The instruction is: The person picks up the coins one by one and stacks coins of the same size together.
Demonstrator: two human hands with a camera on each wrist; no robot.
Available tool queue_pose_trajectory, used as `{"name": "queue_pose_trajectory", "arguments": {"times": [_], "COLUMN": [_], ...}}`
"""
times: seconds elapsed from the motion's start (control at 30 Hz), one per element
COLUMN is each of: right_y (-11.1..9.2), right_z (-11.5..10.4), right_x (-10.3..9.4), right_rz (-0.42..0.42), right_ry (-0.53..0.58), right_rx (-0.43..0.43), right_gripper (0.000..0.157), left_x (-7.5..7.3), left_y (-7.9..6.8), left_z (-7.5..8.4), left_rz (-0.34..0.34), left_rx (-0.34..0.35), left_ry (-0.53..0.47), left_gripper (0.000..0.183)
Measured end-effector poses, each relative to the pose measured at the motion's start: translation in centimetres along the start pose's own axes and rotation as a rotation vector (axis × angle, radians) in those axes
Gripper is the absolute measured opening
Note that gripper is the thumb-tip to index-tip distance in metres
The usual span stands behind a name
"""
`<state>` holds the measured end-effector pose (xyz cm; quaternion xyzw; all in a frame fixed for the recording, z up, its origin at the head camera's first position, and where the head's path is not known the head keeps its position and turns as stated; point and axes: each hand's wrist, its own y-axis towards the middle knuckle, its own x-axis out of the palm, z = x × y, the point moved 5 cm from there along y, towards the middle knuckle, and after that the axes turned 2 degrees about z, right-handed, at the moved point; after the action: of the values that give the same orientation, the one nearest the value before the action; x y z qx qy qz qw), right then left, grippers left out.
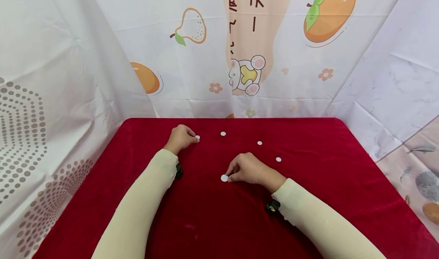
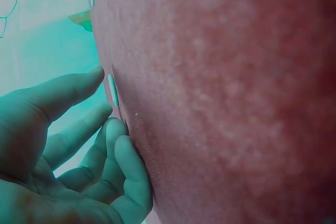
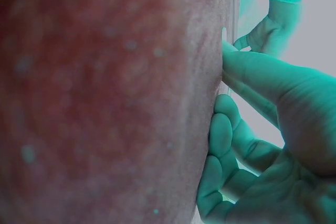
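My left hand (image 1: 181, 137) is at the far left of the red cloth, its thumb and index fingertip pinching a small white disc (image 1: 197, 137) at its edges. In the left wrist view this disc (image 2: 112, 89) lies flat between the two fingertips, while the other fingers curl against the cloth. Nearer the middle, my right hand (image 1: 249, 169) pinches a larger-looking white disc (image 1: 224, 178) by its right edge. Only a thin part of that disc (image 3: 224, 34) shows past the thumb in the right wrist view. The right hand's other fingers bend onto the cloth.
Three more white discs lie apart on the cloth: one at the back (image 1: 223, 134), one farther right (image 1: 259, 143), and one beyond the right hand (image 1: 278, 159). The red-covered table (image 1: 308, 137) ends at printed curtains (image 1: 192, 72) behind and at both sides.
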<state>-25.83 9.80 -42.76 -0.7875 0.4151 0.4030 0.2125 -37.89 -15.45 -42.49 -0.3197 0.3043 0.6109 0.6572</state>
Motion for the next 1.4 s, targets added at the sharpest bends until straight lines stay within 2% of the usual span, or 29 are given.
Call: {"name": "queue_pose_trajectory", "arguments": {"times": [0.3, 0.53, 0.97, 1.4], "right_y": [0.06, 0.08, 0.12, 0.06], "right_z": [0.08, 0.05, 0.17, 0.09], "right_x": [0.10, 0.11, 0.15, -0.02], "right_rz": [0.000, 0.000, -0.001, 0.003], "right_ry": [-0.009, -0.005, -0.023, 0.011], "right_rx": [-0.011, -0.006, -0.004, -0.010], "right_gripper": [0.009, 0.010, 0.010, 0.010], "left_x": [0.03, 0.18, 0.18, -0.15], "left_y": [0.66, 0.86, 0.69, 0.24], "left_z": [-0.20, -0.15, 0.04, 0.03], "left_rz": [-0.007, -0.038, -0.017, 0.009], "left_rx": [-0.008, -0.047, -0.062, -0.075], "left_ry": [0.003, 0.002, 0.011, 0.001], "left_gripper": [0.028, 0.029, 0.025, 0.021]}}
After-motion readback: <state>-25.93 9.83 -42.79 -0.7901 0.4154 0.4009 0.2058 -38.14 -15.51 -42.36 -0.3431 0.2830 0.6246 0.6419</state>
